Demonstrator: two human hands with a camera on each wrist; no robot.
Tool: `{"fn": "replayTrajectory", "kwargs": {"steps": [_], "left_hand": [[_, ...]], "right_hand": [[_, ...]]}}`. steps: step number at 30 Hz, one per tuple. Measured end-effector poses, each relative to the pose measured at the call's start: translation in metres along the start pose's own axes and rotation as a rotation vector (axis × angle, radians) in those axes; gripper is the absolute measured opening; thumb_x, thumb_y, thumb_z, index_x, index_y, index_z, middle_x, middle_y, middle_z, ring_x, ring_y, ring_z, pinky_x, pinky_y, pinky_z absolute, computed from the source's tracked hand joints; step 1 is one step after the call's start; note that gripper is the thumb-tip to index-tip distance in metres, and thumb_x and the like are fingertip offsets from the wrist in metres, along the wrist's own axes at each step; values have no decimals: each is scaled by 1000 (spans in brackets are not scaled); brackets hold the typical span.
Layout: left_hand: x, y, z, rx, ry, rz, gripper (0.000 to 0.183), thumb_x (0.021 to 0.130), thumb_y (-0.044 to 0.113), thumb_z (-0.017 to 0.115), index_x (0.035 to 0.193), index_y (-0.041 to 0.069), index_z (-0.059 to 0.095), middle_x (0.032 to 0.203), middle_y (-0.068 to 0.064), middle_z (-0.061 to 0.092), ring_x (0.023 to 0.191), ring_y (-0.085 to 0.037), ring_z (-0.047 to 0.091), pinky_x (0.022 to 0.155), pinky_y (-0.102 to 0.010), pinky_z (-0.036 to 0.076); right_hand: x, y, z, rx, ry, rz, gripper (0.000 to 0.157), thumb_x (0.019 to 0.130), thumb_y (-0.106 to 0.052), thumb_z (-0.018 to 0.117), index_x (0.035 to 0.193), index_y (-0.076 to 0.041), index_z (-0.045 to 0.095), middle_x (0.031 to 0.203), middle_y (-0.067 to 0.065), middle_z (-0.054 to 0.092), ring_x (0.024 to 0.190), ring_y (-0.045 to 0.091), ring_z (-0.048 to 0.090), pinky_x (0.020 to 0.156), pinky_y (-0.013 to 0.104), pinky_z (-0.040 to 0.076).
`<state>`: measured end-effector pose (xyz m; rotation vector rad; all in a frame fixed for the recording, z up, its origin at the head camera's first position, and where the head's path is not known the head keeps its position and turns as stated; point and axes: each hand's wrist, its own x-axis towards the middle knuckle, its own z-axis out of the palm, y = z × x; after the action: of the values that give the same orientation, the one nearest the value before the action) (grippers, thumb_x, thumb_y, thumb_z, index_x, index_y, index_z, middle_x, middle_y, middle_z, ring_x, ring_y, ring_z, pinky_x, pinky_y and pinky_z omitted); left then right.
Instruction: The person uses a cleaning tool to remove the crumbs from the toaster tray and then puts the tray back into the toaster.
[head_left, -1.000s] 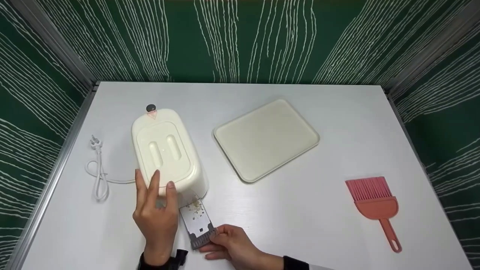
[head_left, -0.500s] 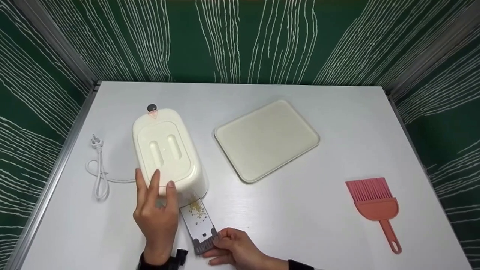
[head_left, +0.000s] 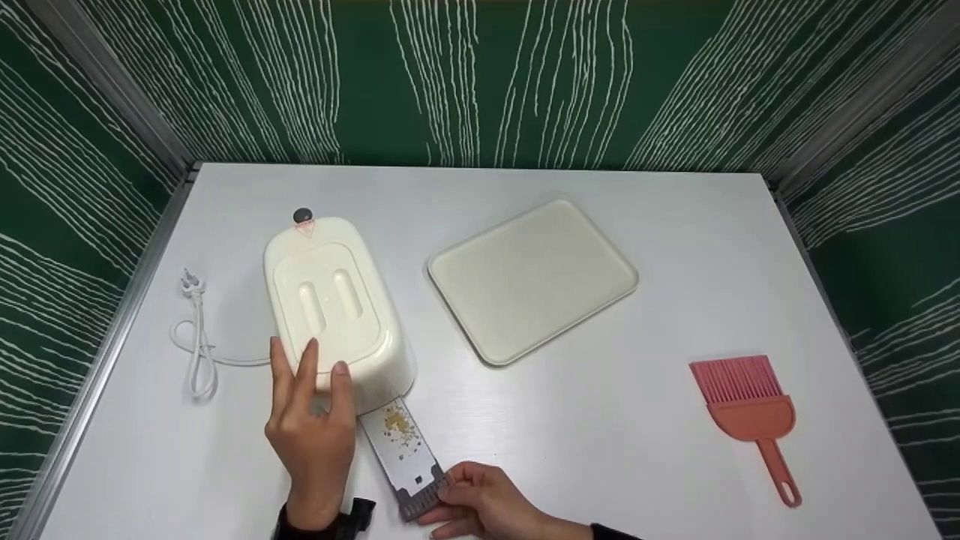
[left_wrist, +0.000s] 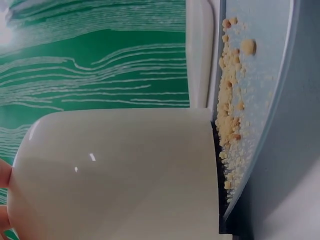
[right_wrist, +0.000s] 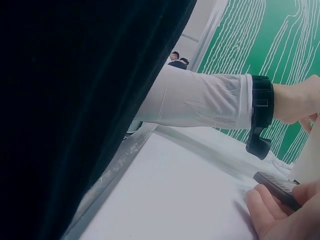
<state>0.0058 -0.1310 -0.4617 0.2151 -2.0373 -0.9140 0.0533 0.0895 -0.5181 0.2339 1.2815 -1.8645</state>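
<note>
A cream toaster (head_left: 330,300) with a lid over its top stands on the left of the table. My left hand (head_left: 315,442) rests on its near end, fingers extended over the top edge. From the toaster's near end a crumb tray (head_left: 394,450) sticks out, its inner end hidden under the toaster. My right hand (head_left: 495,499) pinches the tray's dark grey ribbed handle between thumb and fingers. Yellow-brown crumbs (head_left: 401,425) lie on the tray near the toaster. In the left wrist view, the crumbs (left_wrist: 230,110) form a heap along the toaster's base.
A cream rectangular tray (head_left: 532,281) lies to the toaster's right. Farther right is a red brush set in a small dustpan (head_left: 754,416). The toaster's white cord and plug (head_left: 199,330) lie coiled on the left. Green walls enclose the white table (head_left: 600,420).
My right hand has drawn the crumb tray farther out, toward me and slightly right. More crumbs show on it. The left hand and toaster stay put.
</note>
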Motion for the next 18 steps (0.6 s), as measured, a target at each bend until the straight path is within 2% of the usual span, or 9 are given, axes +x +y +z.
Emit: {"fn": "replayTrajectory", "kwargs": {"steps": [7,12,18], "left_hand": [[0,1,-2,-9,-10,-16,41,91,10,74,129,-7,70,153,-33,43,129,-51,53,97,-51,49],[0,2,-2,-16,-14,-26,41,91,10,75,129,-6,70,153,-33,43,130,-52,52,96,-52,49],[1,2,-2,-17,-9,-21,41,91,9,75,128,-6,70,152,-33,43,132,-51,51,96,-52,48]], "right_hand": [[-4,-1,-7,-42,0,24,6,100,-2,56,102,1,60,109,27,74,96,30,77,79,34,63],[-7,-2,-11,-65,-10,43,4,101,-3,56,101,-3,60,108,25,75,96,28,77,80,33,62],[-11,-4,-15,-90,-22,37,5,100,-4,56,102,-1,60,105,25,75,94,28,78,78,33,63]]}}
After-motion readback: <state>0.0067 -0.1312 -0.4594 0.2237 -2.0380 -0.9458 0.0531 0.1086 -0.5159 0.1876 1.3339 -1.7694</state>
